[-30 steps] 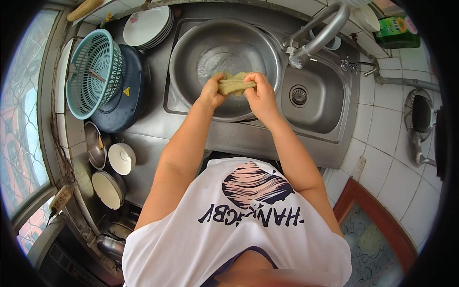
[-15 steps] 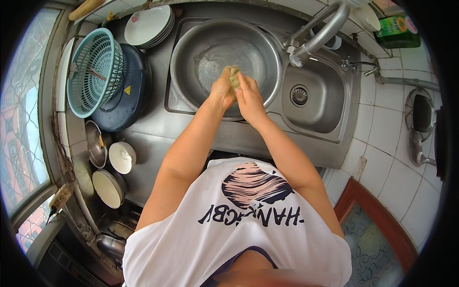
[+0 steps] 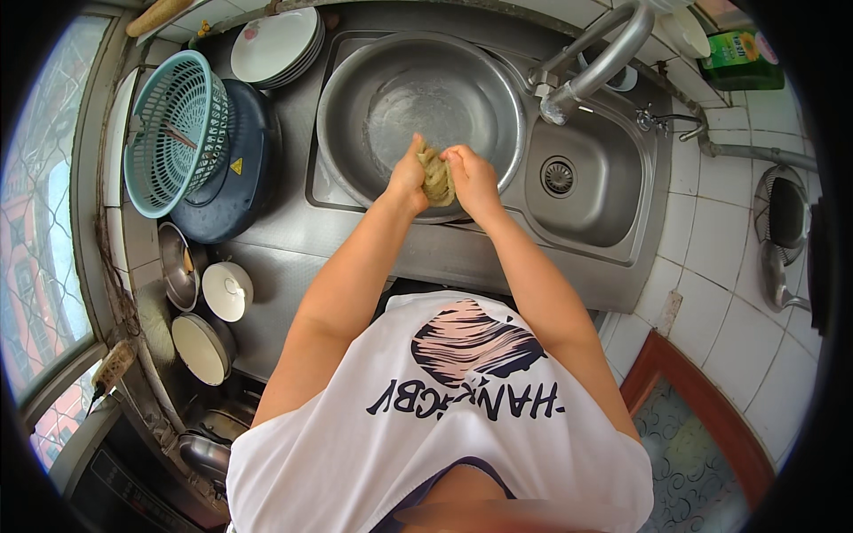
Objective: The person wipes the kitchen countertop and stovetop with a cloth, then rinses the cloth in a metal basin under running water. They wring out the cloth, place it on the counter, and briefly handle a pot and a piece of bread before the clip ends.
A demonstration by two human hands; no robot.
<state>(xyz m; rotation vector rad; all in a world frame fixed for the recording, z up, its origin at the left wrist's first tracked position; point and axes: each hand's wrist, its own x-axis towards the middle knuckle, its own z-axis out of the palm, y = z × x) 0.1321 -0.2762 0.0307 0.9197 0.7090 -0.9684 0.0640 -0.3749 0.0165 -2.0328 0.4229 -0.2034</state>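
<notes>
A crumpled yellowish-green cloth (image 3: 438, 182) is bunched between my two hands over the near rim of a wide metal basin (image 3: 355, 169). My left hand (image 3: 409, 180) grips the cloth from its left side, thumb pointing up. On the other side my right hand (image 3: 474, 180) has its fingers curled onto the cloth's upper right edge. The basin sits in the larger left sink and has a wet, shiny bottom with a little cloudy water or suds. My palms and part of the cloth are hidden.
Right of the basin lies a small sink (image 3: 591, 209) with a drain, under a curved faucet (image 3: 604, 71). Stacked plates (image 3: 271, 44), a teal plastic basket (image 3: 164, 147) and a dark blue lid-like object (image 3: 244, 191) stand left. Nearer are white bowls (image 3: 227, 293). A green bottle (image 3: 742, 75) is back right.
My hands have moved apart slightly, and the right has shifted right. More of the cloth shows between them, looser and hanging lower than before.
</notes>
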